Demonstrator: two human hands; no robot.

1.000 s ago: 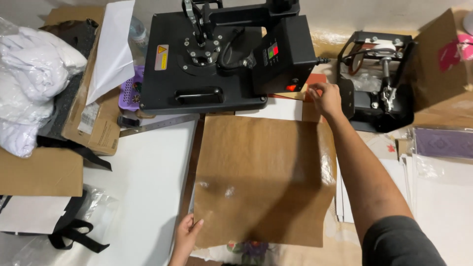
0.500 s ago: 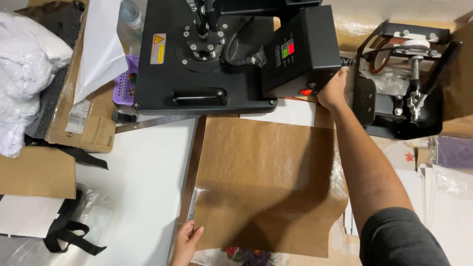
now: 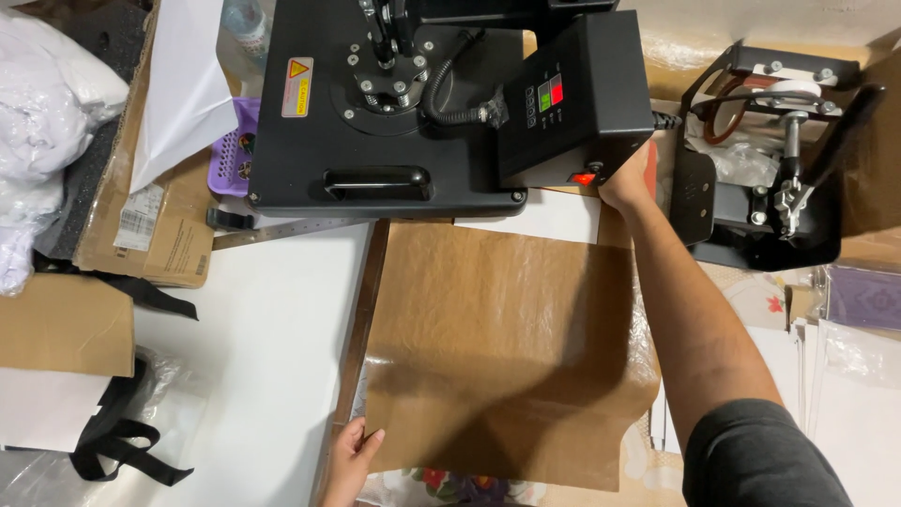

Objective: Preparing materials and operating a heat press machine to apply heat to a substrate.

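mug press (image 3: 779, 150) right | cardboard box (image 3: 155, 225) left | purple basket (image 3: 235, 150), contents unclear

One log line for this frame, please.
left hand: holds brown sheet corner | right hand: at heat press control box

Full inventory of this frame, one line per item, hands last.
heat press: 1, black, top centre, red light lit on its control box
brown sheet: 1, tan, centre of table
white paper: 1, under the brown sheet's top edge
mug press: 1, black, top right
metal ruler: 1, silver, below the heat press at left
purple basket: 1, left of the heat press
cardboard boxes: 2, brown, left side
white fabric: pile, top left
black straps: bottom left
clear sleeves: stack, right edge
left hand: on the brown sheet's lower left corner
right hand: at the control box's lower right corner
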